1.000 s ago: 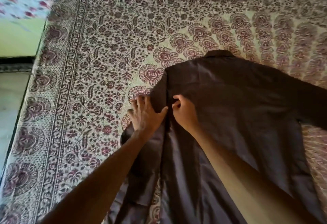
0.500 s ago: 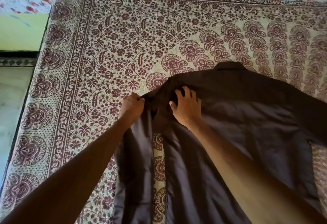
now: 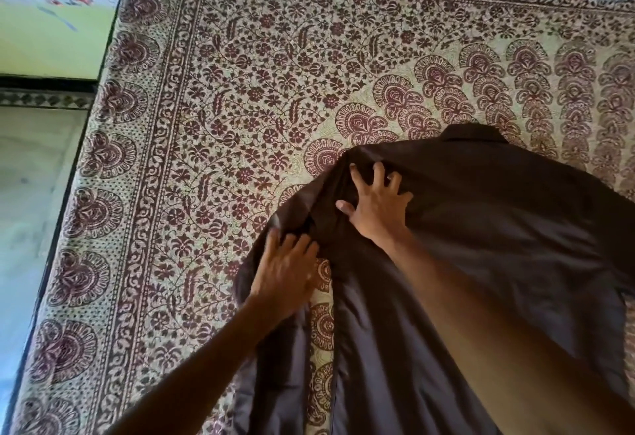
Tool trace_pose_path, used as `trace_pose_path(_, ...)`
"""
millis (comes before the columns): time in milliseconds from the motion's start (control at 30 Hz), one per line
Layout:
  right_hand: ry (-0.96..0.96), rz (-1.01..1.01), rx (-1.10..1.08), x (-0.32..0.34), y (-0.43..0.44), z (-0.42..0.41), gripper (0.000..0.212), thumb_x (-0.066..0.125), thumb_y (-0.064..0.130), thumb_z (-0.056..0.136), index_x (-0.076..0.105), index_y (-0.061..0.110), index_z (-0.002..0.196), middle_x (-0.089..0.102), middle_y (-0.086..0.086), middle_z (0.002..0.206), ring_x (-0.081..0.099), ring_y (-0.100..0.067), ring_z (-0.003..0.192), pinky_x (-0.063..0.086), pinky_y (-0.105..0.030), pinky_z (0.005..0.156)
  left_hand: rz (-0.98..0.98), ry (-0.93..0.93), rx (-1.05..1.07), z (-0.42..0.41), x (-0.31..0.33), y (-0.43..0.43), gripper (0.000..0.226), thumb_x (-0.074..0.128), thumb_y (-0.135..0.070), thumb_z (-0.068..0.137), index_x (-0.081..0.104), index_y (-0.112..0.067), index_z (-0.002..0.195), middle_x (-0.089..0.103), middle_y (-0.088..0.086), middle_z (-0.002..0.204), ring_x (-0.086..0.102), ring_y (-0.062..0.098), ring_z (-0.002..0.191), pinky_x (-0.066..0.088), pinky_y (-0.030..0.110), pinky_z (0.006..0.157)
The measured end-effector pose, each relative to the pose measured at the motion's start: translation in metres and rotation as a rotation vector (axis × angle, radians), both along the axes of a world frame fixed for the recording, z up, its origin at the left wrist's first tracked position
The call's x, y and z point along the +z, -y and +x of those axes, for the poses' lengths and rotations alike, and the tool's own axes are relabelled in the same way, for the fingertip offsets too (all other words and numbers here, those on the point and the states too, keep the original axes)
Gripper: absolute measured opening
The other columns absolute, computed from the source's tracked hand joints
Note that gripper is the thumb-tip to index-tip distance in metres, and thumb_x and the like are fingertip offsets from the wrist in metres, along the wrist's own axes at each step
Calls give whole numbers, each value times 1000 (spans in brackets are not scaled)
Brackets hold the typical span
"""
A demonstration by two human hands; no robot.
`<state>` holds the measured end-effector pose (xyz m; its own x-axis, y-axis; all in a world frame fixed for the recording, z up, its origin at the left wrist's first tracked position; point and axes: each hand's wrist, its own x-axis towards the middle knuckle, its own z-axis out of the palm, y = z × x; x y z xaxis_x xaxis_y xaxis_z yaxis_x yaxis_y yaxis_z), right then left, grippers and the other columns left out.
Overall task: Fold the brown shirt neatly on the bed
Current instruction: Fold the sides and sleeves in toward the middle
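Head: hands flat, shirt edge.

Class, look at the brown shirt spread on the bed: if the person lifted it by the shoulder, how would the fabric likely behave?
The brown shirt would probably hang limp: it bunches into soft creases where the right hand presses it. Its faint sheen suggests a smooth, possibly slippery cloth that may slide on the bedspread. The sleeve under the left hand lies thin and flat, so it is likely light.
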<state>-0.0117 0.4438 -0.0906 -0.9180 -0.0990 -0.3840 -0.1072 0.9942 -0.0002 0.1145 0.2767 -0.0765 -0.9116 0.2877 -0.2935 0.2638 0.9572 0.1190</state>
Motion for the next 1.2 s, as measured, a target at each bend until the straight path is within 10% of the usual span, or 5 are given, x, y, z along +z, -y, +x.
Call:
trace_pose_path(267,88,-22,-53,12,14,-2,76,54,60,88,19,33,150,13,-16,156,20,-47,138,34,-67,100,-624,202,-75,-30,41,106,52,56,-53,81,60,-25,125,51,0,136,20,27,142,-14,63,110)
trace_pose_path(567,-156,-83,-41,45,91,36,42,69,23,81,57,16,120,54,-11,123,50,-36,116,43,-49,94,-281,166,50,-1,61,144,24,50,-20,86,66,-23,103,68,-6,103,48,21,123,7,56,113)
trace_pose_path(767,71,-279,68,24,163,97,61,56,58,87,42,30,139,35,-14,135,37,-42,121,43,-58,92,-45,239,-258,46,37,150,55,29,-52,85,45,-30,133,58,-4,131,50,23,123,21,53,110)
trace_pose_path(1100,343,-113,-261,39,230,76,112,50,87,68,14,22,153,5,-32,155,10,-62,137,8,-77,106,-299,97,-219,13,66,322,40,71,-20,78,65,-17,117,58,5,133,46,21,132,23,60,112)
trace_pose_path(1200,371,-85,-386,36,253,68,125,52,92,58,16,17,151,3,-39,153,5,-61,139,3,-75,109,-344,287,-48,-5,70,342,25,48,-17,94,65,-17,111,54,3,135,39,20,133,11,42,115)
